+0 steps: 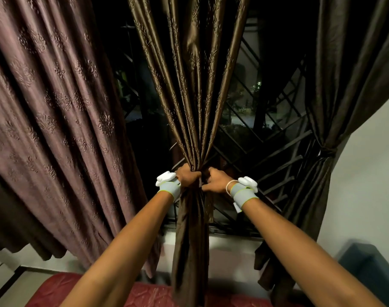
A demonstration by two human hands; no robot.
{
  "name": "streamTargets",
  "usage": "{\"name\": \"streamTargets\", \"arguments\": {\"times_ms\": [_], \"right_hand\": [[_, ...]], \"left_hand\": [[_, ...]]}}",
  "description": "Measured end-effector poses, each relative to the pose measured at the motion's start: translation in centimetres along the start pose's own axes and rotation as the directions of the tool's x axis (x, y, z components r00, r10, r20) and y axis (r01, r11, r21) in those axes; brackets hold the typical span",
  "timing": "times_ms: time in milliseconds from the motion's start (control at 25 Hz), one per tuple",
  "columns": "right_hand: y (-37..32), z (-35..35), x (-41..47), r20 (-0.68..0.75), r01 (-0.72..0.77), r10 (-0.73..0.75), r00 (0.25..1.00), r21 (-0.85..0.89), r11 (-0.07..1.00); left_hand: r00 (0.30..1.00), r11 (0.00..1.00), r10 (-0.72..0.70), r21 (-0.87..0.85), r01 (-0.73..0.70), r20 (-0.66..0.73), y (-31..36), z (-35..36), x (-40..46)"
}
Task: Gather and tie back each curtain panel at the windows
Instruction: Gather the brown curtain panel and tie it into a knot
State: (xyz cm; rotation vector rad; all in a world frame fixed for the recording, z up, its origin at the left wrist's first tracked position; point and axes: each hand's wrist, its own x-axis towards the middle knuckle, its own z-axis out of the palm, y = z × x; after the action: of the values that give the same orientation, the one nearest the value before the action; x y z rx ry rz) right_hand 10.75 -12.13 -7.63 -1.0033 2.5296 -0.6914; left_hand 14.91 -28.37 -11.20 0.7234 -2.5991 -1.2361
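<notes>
A shiny brown middle curtain panel (189,89) hangs in front of the window, bunched into a narrow waist at hand height. My left hand (187,175) grips that waist from the left, fingers wrapped round the cloth. My right hand (214,180) is at the waist from the right, fingers curled on the fabric or a dark band there; which of the two I cannot tell. A dark curtain panel at the right (344,89) is gathered and bound by a tieback (326,152). A mauve patterned panel at the left (51,120) hangs loose.
A black metal window grille (275,151) stands behind the curtains, with night outside. A white sill and wall (231,251) run below. A red patterned cushion (149,294) lies at the bottom, and a dark blue object (366,264) sits at the lower right.
</notes>
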Motion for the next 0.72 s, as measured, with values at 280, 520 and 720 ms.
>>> {"name": "streamTargets", "arguments": {"times_ms": [280, 520, 720], "right_hand": [[1.3, 0.9, -0.6, -0.169, -0.069, 0.061, 0.984, -0.04, 0.997], [1.3, 0.2, -0.9, -0.231, 0.002, -0.014, 0.973, -0.051, 0.999], [1.9, -1.6, -2.1, -0.179, 0.079, -0.106, 0.978, -0.15, 0.986]], "left_hand": [[0.996, 0.995, -0.057, -0.079, 0.062, 0.065, 2.7, -1.0, -3.6], [0.997, 0.996, -0.072, -0.057, 0.072, -0.007, 0.2, 0.4, 0.0], [1.0, 0.985, -0.023, 0.171, 0.024, -0.008, 3.9, -1.3, -4.4]]}}
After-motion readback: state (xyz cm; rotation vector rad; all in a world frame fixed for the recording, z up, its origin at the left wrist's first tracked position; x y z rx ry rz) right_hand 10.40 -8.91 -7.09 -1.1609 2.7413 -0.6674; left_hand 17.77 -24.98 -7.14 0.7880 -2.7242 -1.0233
